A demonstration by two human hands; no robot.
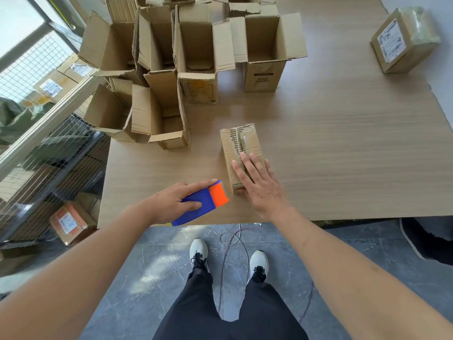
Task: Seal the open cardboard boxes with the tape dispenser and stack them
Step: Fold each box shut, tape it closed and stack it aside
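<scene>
Nearest, the left hand [175, 201] grips the tape dispenser [199, 203] just left of the closed box [241, 153]; the right hand [257, 182] lies spread flat on its near end, seam running away across the tabletop [343, 155].

Left hand [176, 201] fingers curled, apparently gripping; right hand [259, 182] flat, fingers straight, pressing down.

I see a wood-grain table [343, 143] carrying a cluster of open cardboard boxes [196, 52] at upper left, one closed small box [241, 153] near centre, and a labelled parcel [404, 40] at upper right.
</scene>
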